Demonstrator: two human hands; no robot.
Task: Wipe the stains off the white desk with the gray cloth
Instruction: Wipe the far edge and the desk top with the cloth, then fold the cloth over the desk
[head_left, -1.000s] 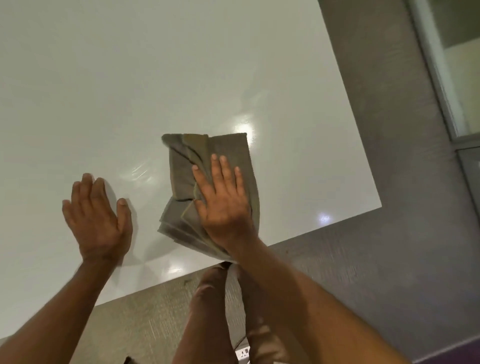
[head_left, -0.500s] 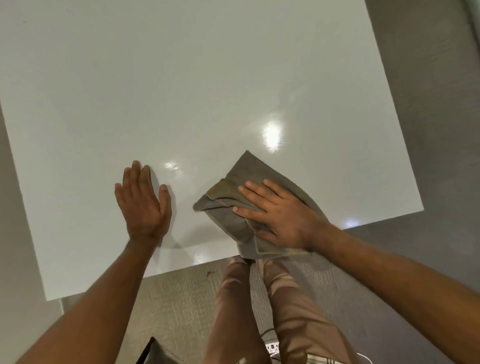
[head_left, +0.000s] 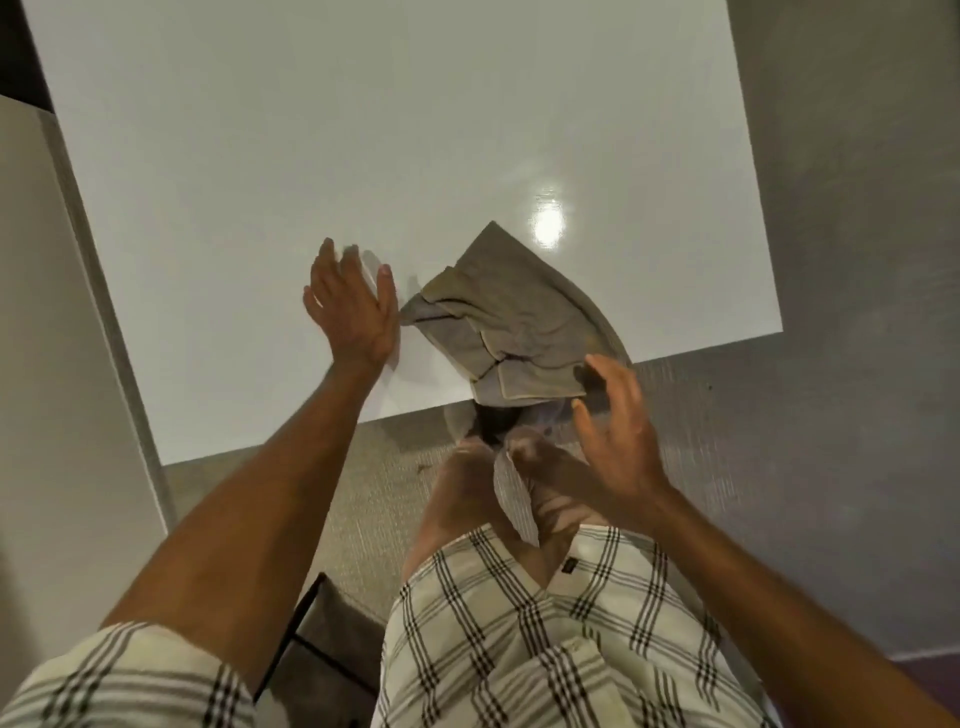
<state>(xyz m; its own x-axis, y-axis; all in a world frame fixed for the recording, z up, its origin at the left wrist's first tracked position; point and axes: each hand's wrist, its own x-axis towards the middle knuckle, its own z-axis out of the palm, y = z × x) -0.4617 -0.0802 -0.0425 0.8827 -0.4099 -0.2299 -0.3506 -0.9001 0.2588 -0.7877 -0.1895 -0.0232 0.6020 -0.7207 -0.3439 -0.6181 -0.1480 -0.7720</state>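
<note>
**Cloth lies free at the desk's near edge, both hands empty**

We find the gray cloth (head_left: 511, 325) crumpled in loose folds on the white desk (head_left: 322, 135), close to the near edge and nearer the right-hand corner than the left. One pointed corner of it reaches toward the middle of the desk, while its lowest fold sits at the near edge and seems to hang slightly over it. We judge that it lies here because this strip along the near edge is the part of the desk being worked.

Our right hand (head_left: 615, 426) hovers just off the near edge, beside the cloth's lower right fold, with fingers spread and slack; it grasps nothing, and we cannot tell whether a fingertip brushes the fabric. The hand is blurred, so it is probably in motion. Placed as it is, it looks ready either to take the cloth up again or to leave it.

Our left hand (head_left: 350, 306) is laid out flat on the desk, fingers stretched and empty, just beside the cloth's left tip. We read this as a bracing hand that steadies us as we lean over the surface.

No stain shows plainly on the glossy top; only a bright lamp reflection (head_left: 548, 221) sits beyond the cloth, so we cannot judge how much wiping remains. Below the desk, our checked shorts (head_left: 545, 623) and legs stand on the gray floor (head_left: 831, 467)
</note>
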